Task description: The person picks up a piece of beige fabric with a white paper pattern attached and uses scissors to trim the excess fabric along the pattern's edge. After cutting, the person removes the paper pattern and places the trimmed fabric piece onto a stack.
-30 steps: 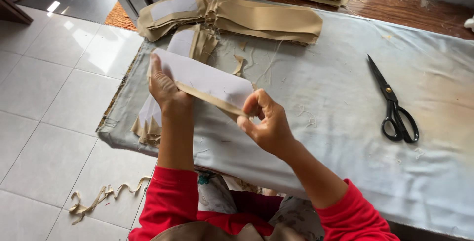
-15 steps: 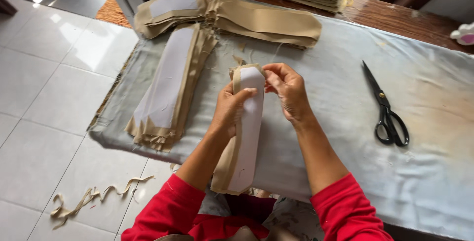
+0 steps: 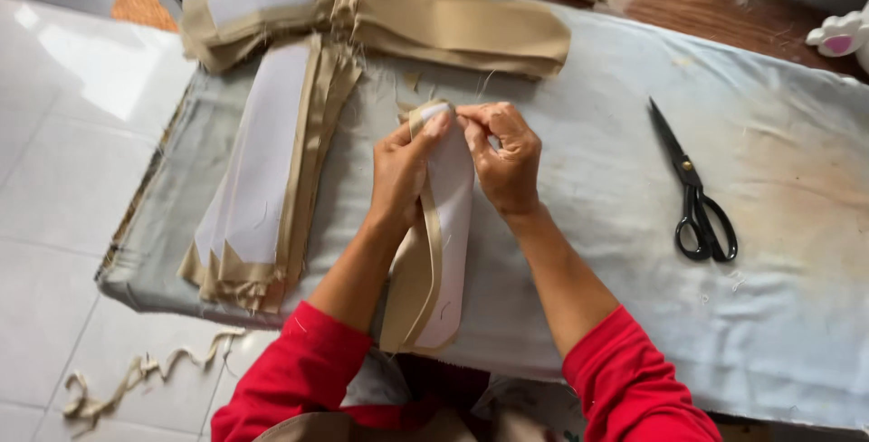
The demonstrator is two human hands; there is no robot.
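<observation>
Both my hands hold one long strip of tan fabric with white lining (image 3: 445, 252), laid lengthwise toward me on the cloth-covered table (image 3: 797, 333). My left hand (image 3: 403, 171) pinches its far end from the left. My right hand (image 3: 502, 157) grips the same end from the right, fingers closed on the edge. The strip's near end hangs over the table edge by my lap.
A stack of similar tan-and-white strips (image 3: 262, 171) lies to the left. More folded tan pieces (image 3: 434, 21) lie across the back. Black scissors (image 3: 695, 198) rest at the right. Fabric scraps (image 3: 136, 374) lie on the tiled floor. A white object (image 3: 842, 35) sits far right.
One strip was lifted from the left stack, turned lengthwise and brought to the middle of the table. Both hands moved to its far end.
</observation>
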